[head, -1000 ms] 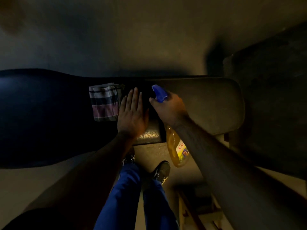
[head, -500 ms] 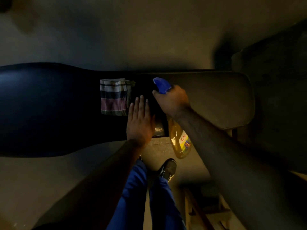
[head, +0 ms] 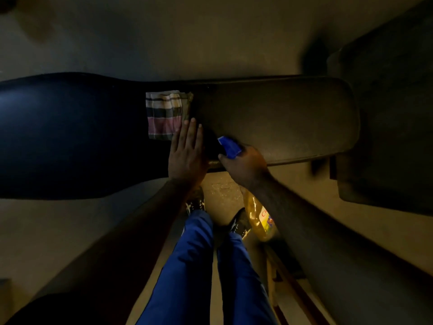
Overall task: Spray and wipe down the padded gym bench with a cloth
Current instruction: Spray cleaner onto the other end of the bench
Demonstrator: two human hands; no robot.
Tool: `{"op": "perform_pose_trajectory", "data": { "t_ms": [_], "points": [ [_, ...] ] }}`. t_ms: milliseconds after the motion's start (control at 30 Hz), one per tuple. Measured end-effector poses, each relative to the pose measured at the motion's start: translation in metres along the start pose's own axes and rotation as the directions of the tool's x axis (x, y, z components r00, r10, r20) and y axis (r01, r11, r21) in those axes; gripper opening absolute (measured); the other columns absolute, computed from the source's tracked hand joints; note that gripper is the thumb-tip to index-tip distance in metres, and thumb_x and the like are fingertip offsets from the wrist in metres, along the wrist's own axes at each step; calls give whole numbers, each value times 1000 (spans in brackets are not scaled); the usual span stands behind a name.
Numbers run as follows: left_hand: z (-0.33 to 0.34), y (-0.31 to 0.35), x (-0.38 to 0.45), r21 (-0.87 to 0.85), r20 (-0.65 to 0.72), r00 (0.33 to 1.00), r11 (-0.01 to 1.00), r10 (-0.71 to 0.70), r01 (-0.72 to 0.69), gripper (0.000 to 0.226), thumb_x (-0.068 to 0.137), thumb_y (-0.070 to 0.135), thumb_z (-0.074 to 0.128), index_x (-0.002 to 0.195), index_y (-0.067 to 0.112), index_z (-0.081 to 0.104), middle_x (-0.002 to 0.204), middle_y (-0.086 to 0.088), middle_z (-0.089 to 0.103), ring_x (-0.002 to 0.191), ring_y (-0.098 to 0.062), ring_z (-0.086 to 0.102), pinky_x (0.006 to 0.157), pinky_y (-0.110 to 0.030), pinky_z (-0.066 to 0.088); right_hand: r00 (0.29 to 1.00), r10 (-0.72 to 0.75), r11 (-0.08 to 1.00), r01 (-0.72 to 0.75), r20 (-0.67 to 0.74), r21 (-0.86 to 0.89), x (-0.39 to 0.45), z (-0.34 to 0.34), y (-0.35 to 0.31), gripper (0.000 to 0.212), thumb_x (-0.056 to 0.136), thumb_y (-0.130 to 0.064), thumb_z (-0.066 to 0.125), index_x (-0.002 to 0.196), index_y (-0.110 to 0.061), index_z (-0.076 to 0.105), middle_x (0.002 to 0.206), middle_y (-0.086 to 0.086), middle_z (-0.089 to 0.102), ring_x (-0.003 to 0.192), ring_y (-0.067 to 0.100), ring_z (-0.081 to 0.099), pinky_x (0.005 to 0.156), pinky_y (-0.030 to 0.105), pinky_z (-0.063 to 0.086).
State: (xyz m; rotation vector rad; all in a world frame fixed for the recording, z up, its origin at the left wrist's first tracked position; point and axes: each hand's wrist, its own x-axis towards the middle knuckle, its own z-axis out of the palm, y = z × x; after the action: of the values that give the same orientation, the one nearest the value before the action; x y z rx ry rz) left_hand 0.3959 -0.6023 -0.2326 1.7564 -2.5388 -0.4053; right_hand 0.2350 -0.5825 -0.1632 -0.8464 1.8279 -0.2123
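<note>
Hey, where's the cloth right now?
In the head view the striped cloth lies folded on the padded bench, left of centre, with the left hand's fingertips at its lower right corner.

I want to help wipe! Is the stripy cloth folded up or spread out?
Folded. The cloth lies as a small neat rectangle on the bench, with layered edges showing.

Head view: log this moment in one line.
left hand flat by folded plaid cloth | right hand grips yellow spray bottle | black padded bench unwiped
</note>
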Motion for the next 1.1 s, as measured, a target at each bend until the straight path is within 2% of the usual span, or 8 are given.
{"op": "perform_pose_trajectory", "data": {
  "t_ms": [133,300,533,633,800,900,967,1100],
  "points": [
    [-4,-4,-3,-19,25,1000,1000,18,-17,60,98,33,28,149,1,30,157,-22,26,148,-34,19,120,-49,17,998,12,1000,-13,-58,-25,-12,14,11,26,91,-41,69,102,-18,64,87,3,65,80,18,64,68,32,52],
    [-11,-2,1,-12,54,998,999,34,-33,59,98,31,23,149,1,31,157,-21,26,148,-34,19,121,-48,16,1000,-26,999,25,-13,-25,-14,7,8,21,92,-39,69,104,-23,61,90,0,65,85,18,64,78,36,57],
    [-8,26,34,-2,73,996,998,58,-58,60,98,34,17,145,1,36,153,-21,34,145,-33,27,120,-46,17,988,-5,984,33,-156,178,20,-50,-4,25,95,-37,66,113,-20,63,99,2,69,92,19,69,76,33,57],
    [-8,45,53,-30,76,997,999,35,-33,65,97,38,12,144,1,39,152,-21,36,145,-32,28,120,-45,17,984,5,991,18,-179,129,35,-67,-10,28,94,-43,65,109,-20,61,99,3,69,89,18,69,76,34,59],
    [3,74,75,18,185,982,999,-33,30,60,100,38,32,150,5,27,159,-18,23,149,-30,17,121,-44,11,980,-2,999,13,-200,53,46,-86,-6,23,94,-48,65,89,-28,55,92,1,67,85,18,68,71,32,56],
    [6,87,74,64,212,972,994,-105,94,64,100,40,32,153,6,17,161,-19,13,150,-32,10,121,-45,8,989,5,993,12,-149,114,45,-98,1,32,91,-50,67,103,-22,61,97,4,69,89,21,69,79,38,60],
    [7,96,72,69,219,967,991,-127,114,67,100,41,33,153,6,14,161,-19,10,150,-32,7,121,-45,8,994,5,991,10,-109,135,41,-104,10,35,90,-51,68,107,-21,61,97,3,68,90,22,69,77,37,58],
    [11,126,73,44,227,971,997,-76,68,69,99,43,42,153,7,18,161,-19,14,150,-31,11,121,-44,9,994,4,982,17,-110,187,34,-122,39,14,94,-40,68,94,-31,57,93,-3,66,91,17,66,75,32,54]
  ]
}}
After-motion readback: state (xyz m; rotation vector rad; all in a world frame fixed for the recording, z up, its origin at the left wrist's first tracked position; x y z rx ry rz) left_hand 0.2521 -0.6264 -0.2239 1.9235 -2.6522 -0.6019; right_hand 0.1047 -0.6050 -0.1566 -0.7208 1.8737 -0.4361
